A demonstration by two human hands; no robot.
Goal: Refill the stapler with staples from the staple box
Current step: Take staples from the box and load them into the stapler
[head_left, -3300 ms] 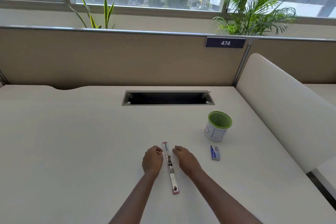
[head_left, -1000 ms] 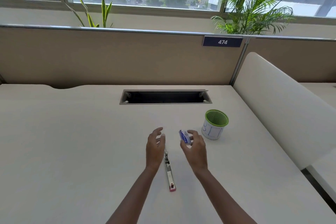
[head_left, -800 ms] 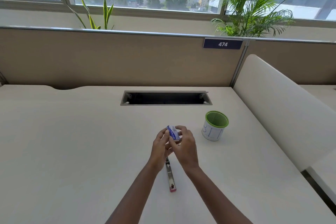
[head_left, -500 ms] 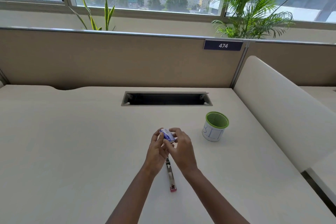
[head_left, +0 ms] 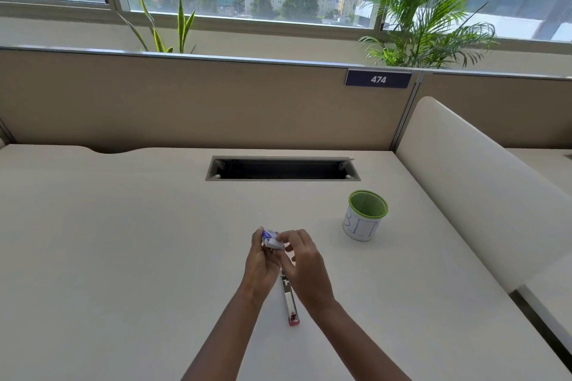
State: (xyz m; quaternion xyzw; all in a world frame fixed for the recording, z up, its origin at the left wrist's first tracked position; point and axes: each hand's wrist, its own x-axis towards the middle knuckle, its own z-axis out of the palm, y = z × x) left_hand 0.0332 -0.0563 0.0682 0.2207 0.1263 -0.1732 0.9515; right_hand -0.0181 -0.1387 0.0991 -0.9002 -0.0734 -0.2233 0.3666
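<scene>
Stapler (head_left: 290,298) flat on desk (head_left: 123,257), just below grip, pink end nearest. Left hand (head_left: 259,261) and right hand (head_left: 306,261) both pinch staple box (head_left: 272,240); blue print unreadable. Right of grip, farther: green-rimmed cup (head_left: 364,221), blue scrawl unclear. Far partition sign (head_left: 378,79): "474".

Desk (head_left: 123,257) left of centre: broad open run. Right: green cup (head_left: 365,219) stands upright, white side divider (head_left: 470,195) walls edge beyond. Upper centre: cable slot (head_left: 281,169), then partition (head_left: 185,108) blocks. Lower centre: stapler (head_left: 290,300) lies flat.
</scene>
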